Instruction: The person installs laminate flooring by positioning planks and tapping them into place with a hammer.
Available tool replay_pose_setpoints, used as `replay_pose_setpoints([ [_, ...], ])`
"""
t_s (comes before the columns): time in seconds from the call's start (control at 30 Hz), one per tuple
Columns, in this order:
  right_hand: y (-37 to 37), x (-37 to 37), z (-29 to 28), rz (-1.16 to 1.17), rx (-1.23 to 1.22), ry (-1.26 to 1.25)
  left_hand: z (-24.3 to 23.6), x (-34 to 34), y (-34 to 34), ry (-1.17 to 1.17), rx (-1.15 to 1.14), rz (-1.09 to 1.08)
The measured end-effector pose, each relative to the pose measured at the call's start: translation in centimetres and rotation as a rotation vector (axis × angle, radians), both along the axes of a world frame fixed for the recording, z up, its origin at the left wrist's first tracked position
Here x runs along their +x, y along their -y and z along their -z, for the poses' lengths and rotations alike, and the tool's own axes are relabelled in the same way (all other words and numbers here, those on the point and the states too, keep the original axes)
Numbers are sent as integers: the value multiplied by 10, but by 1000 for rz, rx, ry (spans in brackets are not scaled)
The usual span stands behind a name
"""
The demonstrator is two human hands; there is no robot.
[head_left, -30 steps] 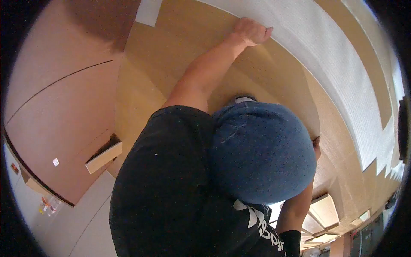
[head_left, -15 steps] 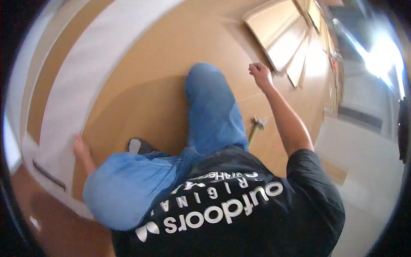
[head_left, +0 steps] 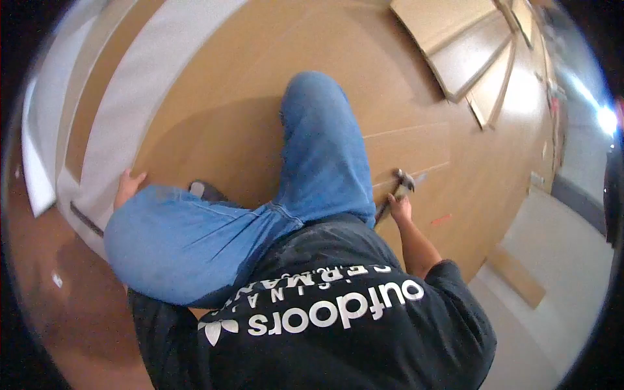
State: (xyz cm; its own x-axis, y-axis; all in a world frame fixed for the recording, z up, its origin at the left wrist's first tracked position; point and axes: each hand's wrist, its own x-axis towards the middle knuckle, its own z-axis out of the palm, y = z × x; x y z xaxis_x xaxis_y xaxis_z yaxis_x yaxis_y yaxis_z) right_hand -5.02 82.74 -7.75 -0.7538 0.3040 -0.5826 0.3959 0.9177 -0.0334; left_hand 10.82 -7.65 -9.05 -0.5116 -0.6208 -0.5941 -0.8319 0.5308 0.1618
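At the right of my knee lies a claw hammer [head_left: 405,181] on the wood-look laminate floor [head_left: 214,136]. The fingers of my right hand [head_left: 400,207] are closed around the hammer's handle, just below the head. At the far left, my left hand [head_left: 128,187] rests on the laminate's edge, where it borders a white underlay strip [head_left: 127,107]. Its thumb and fingers are apart and hold nothing; part of this hand is hidden behind my bent knee. A dark bar [head_left: 86,218] lies close to it on the left.
Several loose planks [head_left: 465,55] are piled at the upper right. A thin orange-red piece [head_left: 441,220] lies right of the hammer. Another plank [head_left: 517,276] sits farther right on a pale surface. A white sheet [head_left: 39,156] stands at the far left beside the brown floor [head_left: 45,273].
My right hand has come down from its raised place near the planks and taken hold of the hammer. The left hand stays at the laminate's edge. The view has shifted somewhat.
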Motion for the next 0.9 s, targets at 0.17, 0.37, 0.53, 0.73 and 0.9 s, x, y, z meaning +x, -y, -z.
replay_pose_setpoints([
  [0.17, -20, -28, 20, -57, 126, -38, -7, -26, 7, 36, -131, 119],
  [0.37, 29, -162, -93, -325, 82, -231, -25, -80, -28, -211, -100, 146],
  [0.53, 284, -339, -175, -1077, -242, -378, -53, -112, -49, -222, -34, 139],
  [0.73, 574, -459, -191, -1700, -12, -453, -62, -115, -80, -175, -213, 172],
  [0.9, 713, -439, -200, -1849, 344, -269, -75, -115, -89, -124, -70, 83],
])
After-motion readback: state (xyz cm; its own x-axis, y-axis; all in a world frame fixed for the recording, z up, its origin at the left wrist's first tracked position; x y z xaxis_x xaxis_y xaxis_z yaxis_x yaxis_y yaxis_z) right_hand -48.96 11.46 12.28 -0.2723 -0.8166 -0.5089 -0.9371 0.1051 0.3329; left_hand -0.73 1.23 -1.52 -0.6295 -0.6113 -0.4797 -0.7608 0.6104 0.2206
